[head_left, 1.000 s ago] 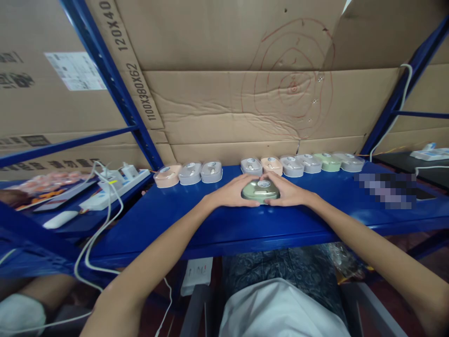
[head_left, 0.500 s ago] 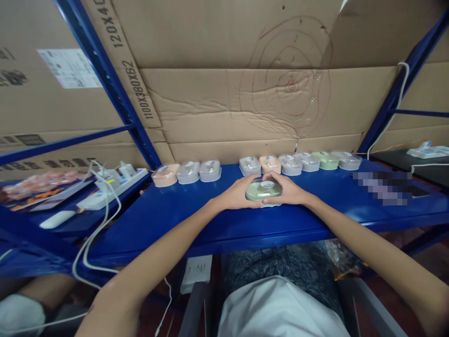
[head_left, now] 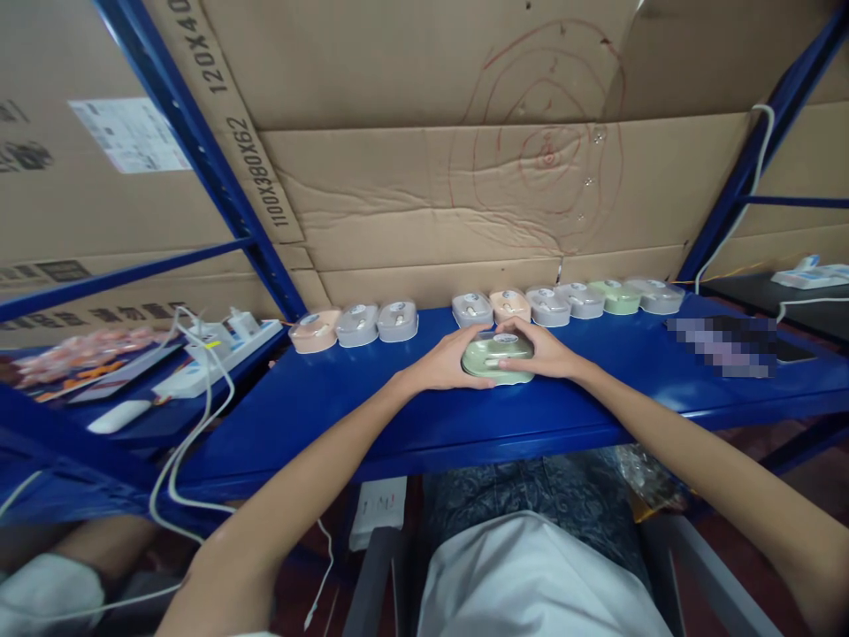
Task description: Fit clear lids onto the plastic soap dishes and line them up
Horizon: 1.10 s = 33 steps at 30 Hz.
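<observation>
A small green oval case with a clear lid lies on the blue shelf, held from both sides. My left hand grips its left end and my right hand cups its right end, thumb on the lid. Behind it along the cardboard wall runs a row of like cases: a peach one and two grey ones on the left, and grey, peach and green ones on the right.
White power strips with plugs and cables lie on the left shelf beside a printed sheet. Blue rack posts rise left and right. A white device sits far right. Another person's arm shows low left.
The green case has come slightly nearer to me and tilted up a little between my hands; my right thumb now rests on its lid. The view shifted down slightly.
</observation>
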Tool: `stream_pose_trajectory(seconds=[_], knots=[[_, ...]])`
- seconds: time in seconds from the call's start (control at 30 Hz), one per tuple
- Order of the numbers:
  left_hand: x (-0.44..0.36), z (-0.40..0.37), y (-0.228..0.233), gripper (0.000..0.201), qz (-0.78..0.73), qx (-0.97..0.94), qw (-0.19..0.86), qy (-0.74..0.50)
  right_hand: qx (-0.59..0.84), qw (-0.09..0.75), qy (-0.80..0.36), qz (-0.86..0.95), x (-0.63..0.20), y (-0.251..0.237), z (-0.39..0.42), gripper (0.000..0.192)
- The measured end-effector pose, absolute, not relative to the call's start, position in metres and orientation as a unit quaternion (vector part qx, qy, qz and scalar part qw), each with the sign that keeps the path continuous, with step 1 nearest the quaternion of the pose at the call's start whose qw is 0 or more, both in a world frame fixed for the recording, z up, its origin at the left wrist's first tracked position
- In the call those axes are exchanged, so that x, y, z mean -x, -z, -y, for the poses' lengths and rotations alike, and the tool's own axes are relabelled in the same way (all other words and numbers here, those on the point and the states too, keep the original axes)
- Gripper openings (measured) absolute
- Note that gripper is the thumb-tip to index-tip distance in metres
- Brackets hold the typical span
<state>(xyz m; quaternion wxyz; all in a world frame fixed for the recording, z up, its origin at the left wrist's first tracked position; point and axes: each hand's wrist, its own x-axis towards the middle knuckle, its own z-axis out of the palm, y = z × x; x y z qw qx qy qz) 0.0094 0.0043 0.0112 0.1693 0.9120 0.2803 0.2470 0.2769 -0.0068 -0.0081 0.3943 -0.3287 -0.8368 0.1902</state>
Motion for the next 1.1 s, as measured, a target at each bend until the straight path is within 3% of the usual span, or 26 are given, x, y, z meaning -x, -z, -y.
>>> stream_pose_trajectory(seconds=[0.37,0.73,0.97,1.1], knots=[[-0.007,-0.007,-0.013,0.118,-0.29,-0.909,0.176,-0.243,0.346,0.398,-0.223,0.82,-0.282,0.009,-0.001,0.051],[0.0,-0.01,-0.011,0.14,-0.308,-0.903,0.202,-0.219,0.364,0.444,-0.291,0.765,-0.281,0.004,-0.004,0.055],[0.002,-0.015,-0.007,0.142,-0.322,-0.906,0.185,-0.202,0.416,0.454,-0.349,0.707,-0.287,0.008,-0.012,0.065],[0.002,-0.016,-0.008,0.131,-0.328,-0.91,0.165,-0.194,0.425,0.466,-0.36,0.688,-0.289,0.01,-0.017,0.067]])
